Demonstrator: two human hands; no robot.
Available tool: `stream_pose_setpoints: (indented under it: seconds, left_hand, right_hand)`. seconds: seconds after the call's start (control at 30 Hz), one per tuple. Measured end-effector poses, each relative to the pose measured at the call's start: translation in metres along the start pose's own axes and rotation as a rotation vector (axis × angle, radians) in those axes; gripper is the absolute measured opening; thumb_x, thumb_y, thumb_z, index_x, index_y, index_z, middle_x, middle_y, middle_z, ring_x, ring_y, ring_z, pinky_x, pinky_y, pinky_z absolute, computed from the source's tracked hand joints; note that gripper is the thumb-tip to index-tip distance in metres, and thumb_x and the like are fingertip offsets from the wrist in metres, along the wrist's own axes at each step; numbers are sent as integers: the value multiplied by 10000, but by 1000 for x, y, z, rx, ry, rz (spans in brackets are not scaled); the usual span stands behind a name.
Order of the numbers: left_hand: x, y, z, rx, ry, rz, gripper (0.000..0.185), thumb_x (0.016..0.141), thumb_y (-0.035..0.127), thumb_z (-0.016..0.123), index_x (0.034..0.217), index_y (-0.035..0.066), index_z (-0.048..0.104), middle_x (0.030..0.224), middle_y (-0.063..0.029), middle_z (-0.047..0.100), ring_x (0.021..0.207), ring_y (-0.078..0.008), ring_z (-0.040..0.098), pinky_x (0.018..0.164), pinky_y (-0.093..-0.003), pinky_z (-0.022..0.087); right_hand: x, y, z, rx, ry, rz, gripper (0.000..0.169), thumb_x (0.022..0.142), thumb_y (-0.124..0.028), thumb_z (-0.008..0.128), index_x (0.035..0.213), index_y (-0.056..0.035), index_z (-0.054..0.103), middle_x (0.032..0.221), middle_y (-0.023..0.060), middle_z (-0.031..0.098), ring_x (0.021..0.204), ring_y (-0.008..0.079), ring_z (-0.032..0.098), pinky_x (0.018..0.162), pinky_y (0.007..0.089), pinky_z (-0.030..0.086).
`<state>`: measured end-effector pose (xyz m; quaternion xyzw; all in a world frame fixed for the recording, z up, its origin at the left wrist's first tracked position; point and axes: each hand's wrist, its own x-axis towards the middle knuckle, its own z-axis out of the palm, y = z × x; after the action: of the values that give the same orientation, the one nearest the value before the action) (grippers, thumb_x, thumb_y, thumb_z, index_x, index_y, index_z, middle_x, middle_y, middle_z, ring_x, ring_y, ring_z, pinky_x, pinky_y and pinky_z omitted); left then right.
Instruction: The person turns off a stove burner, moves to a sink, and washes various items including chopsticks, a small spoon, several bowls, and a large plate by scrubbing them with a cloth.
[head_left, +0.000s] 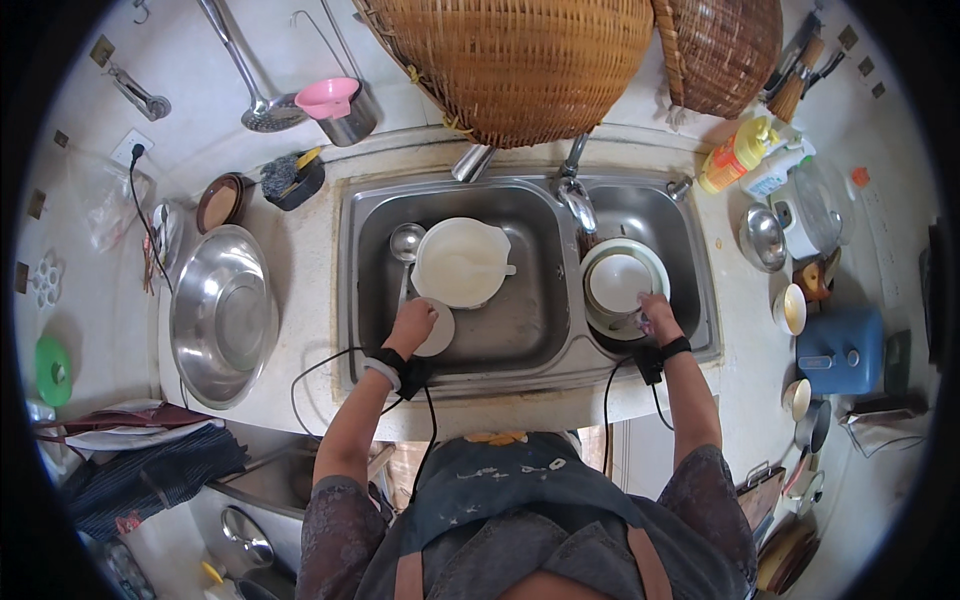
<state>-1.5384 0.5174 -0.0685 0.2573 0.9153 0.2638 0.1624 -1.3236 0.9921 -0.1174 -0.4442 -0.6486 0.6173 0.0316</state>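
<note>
In the left basin of the steel double sink, my left hand (412, 324) curls its fingers at the left edge of a small round white dish (436, 330), covering part of it. Beyond it sits a white spouted bowl (459, 262) with cloudy contents. A metal ladle (407, 241) lies to that bowl's left, its handle running down to my left hand. Over in the right basin, my right hand (658, 315) grips the right side of a white inner bowl (621, 282). That bowl rests inside a larger pale bowl (636, 247). My fingertips there are partly hidden.
The faucet (576, 199) hangs between the basins. A big steel bowl (225, 322) stands left of the sink. Woven baskets (517, 67) overhang the back. Bottles (739, 154), a steel bowl (763, 238) and a blue appliance (838, 350) line the right. Black cables (296, 390) trail from both wrists.
</note>
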Motion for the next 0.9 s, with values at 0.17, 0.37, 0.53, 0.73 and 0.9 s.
stream_pose_setpoints:
  seconds: [0.17,0.37,0.53,0.73,0.9]
  left_hand:
    - [28,4,31,-182,98,138,227,825,155,585,1006,18,591,813,-193,610,777,-356,598,693,-424,468]
    - [70,66,67,23,37,80,495,859,338,581,1262,100,419,935,-258,564,856,-432,562,753,-485,444]
    - [90,57,91,-17,-136,-16,552,868,489,521,1295,159,408,937,-254,576,854,-410,580,751,-491,462]
    - [104,9,100,-23,-107,112,328,901,294,523,1158,104,451,807,-220,611,692,-325,627,593,-439,503]
    - [81,51,25,-623,-138,-471,348,842,77,545,1163,29,418,809,-233,589,713,-367,616,637,-431,508]
  right_hand:
    - [6,18,-1,-81,8,-15,372,849,-381,559,875,-10,556,600,84,502,443,209,537,331,317,387]
    - [7,16,-14,-651,114,-259,511,811,-481,622,876,26,611,686,158,590,553,276,604,507,387,502]
    - [-45,-51,-9,-960,171,-499,504,798,-481,638,831,22,630,691,179,612,613,336,588,664,375,496]
    - [-80,-133,60,-507,51,-627,427,773,-407,692,735,10,610,641,153,586,576,314,566,590,372,462]
    - [-67,-181,104,-1072,248,-784,445,719,-273,746,1060,-44,573,977,163,581,756,305,629,648,384,517]
